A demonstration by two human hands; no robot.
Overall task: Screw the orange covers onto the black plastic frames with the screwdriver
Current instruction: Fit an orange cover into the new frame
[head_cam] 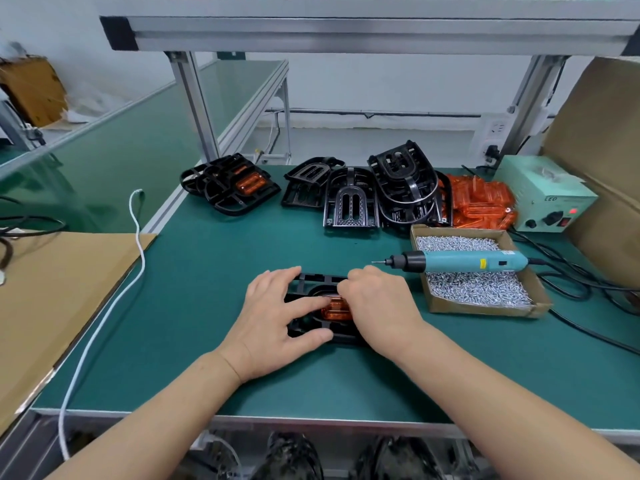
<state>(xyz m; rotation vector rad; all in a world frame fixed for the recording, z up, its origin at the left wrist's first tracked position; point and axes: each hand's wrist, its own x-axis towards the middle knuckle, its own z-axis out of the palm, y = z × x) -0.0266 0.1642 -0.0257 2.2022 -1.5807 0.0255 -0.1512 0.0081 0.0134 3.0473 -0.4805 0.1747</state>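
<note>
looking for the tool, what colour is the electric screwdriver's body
Teal-blue electric screwdriver body, black nose, yellow label; the head view shows it.

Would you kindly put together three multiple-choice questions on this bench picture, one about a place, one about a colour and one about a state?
1. Where does the teal electric screwdriver lie?
A. Across the cardboard box of silver screws
B. On the floor
C. On the upper shelf

2. What colour is the bench mat?
A. White
B. Green
C. Yellow

3. What are the left hand and right hand doing?
A. Hanging off the bench
B. Gripping the tool
C. Both resting on the black plastic frame with its orange cover

Answers:
1 A, its body spans the box from rim to rim.
2 B, the mat is dark green all over.
3 C, both hands lie on the frame, and nothing touches the screwdriver.
</note>
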